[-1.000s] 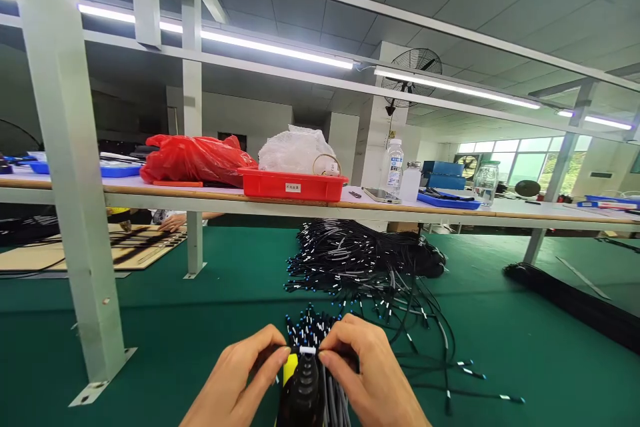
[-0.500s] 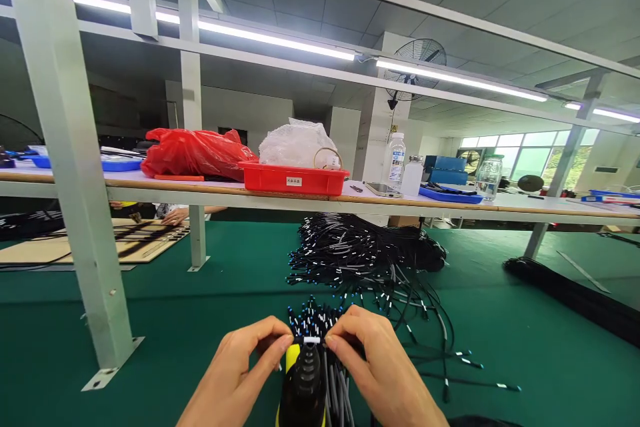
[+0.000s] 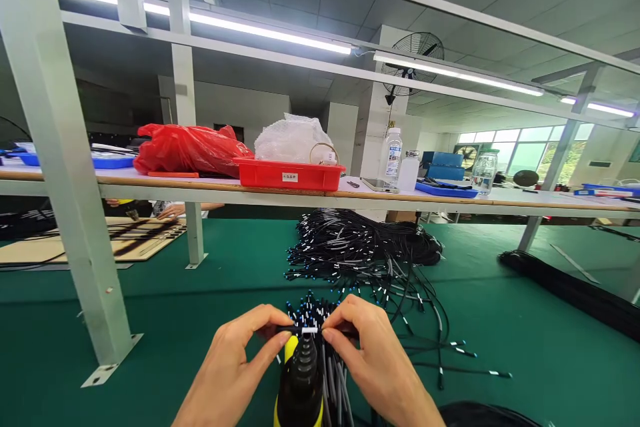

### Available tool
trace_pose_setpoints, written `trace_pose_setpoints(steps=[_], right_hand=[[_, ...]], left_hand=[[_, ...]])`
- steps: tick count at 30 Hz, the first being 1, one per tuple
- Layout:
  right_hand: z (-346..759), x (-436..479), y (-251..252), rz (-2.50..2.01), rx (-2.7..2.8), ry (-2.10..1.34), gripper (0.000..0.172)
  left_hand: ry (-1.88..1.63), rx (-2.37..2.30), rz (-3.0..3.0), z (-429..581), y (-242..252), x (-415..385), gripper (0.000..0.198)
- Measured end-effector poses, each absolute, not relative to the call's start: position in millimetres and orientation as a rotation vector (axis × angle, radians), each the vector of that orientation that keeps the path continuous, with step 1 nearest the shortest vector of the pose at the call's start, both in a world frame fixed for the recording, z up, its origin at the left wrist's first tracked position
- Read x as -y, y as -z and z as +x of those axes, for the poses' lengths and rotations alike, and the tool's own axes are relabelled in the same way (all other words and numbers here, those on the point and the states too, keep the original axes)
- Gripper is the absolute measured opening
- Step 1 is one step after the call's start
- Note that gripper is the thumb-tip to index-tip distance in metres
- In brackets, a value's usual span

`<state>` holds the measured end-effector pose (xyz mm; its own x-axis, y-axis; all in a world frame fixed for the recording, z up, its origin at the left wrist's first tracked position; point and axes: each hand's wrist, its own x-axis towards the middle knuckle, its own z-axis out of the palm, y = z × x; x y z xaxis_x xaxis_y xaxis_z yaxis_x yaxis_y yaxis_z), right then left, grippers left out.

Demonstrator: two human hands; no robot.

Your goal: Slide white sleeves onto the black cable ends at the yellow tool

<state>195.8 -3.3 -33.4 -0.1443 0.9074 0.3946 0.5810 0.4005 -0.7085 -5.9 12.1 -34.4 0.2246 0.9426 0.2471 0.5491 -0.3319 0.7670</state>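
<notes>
Pinched between thumb and fingertips of both hands is a thin black cable (image 3: 286, 329) with a short white sleeve (image 3: 309, 330), held level. My left hand (image 3: 240, 360) grips it left of the sleeve, and my right hand (image 3: 375, 360) grips it on the right. Directly below the sleeve stands a yellow-and-black heat gun (image 3: 300, 387), its ribbed dark nozzle (image 3: 305, 357) pointing up and away. Whether the nozzle touches the cable I cannot tell. Behind and beside it lies a bundle of grey-black cables (image 3: 336, 380) with blue tips and white bands.
A larger cable heap (image 3: 360, 243) lies farther back on the green table (image 3: 225, 280), with loose ends trailing right. Overhead runs a shelf (image 3: 220, 195) with a red bin (image 3: 290, 175) and bottles. A metal post (image 3: 83, 213) rises at left. Another person's hand (image 3: 171, 211) shows behind.
Both hands have lifted the cable slightly, and more of it shows beside the sleeve. The nozzle below is more visible. The whole view has shifted a little.
</notes>
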Motion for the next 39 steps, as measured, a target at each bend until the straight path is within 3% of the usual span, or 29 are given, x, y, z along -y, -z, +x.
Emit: trace_pose_setpoints(steps=[8,15,19,28,39], right_hand=[[194.6,1.2,35.6,-1.265,1.847,-0.491,0.014],[192.4,2.2,39.1,-1.376,1.937,-0.390,0.021],[189.6,4.0,38.0,-1.406,1.927,-0.352,0.024],[194.2,5.6,35.1,-1.249,1.872,-0.439,0.016],[192.1,7.4,36.4,-1.205,1.850,-0.459,0.015]], left_hand=[[-1.026,-1.404,2.027,-8.8,33.9,-10.9,0.021],[-0.938,-1.473,2.183,-8.8,37.1,-9.6,0.041],[-1.037,-1.516,2.178,-7.4,39.9,-8.5,0.040],[-0.972,-1.355,2.055,-9.2,31.2,-7.5,0.034],[-0.927,-1.397,2.108,-5.8,38.4,-5.6,0.044]])
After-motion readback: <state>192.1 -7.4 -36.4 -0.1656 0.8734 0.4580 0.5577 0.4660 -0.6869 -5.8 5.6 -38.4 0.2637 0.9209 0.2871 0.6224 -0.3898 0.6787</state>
